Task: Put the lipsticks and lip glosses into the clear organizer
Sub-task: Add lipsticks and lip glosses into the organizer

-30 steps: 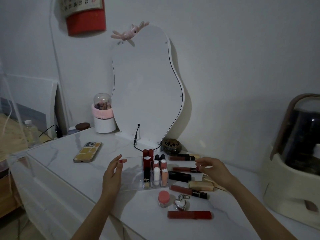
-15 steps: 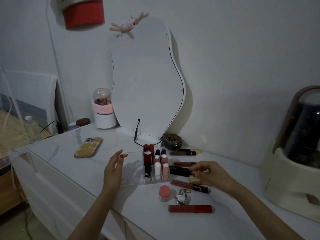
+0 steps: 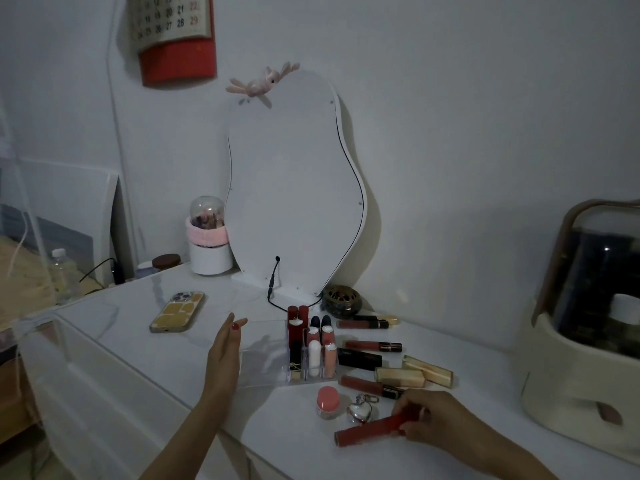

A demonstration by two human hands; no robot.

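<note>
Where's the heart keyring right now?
In the head view, the heart keyring lies on the table front right, between the pink jar and the red tube the right hand grips.

Dim, bluish, grainy view (edges bowed outward).

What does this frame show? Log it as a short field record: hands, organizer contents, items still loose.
left hand: open, straight fingers against the left side of the clear organizer
right hand: gripping one end of a red lip gloss tube near the table's front edge
organizer contents: several upright lipsticks, all in its right-hand compartments
still loose: dark and red tubes plus two gold cases lying to the organizer's right
other items: pink-lidded jar, heart keychain, phone
</note>
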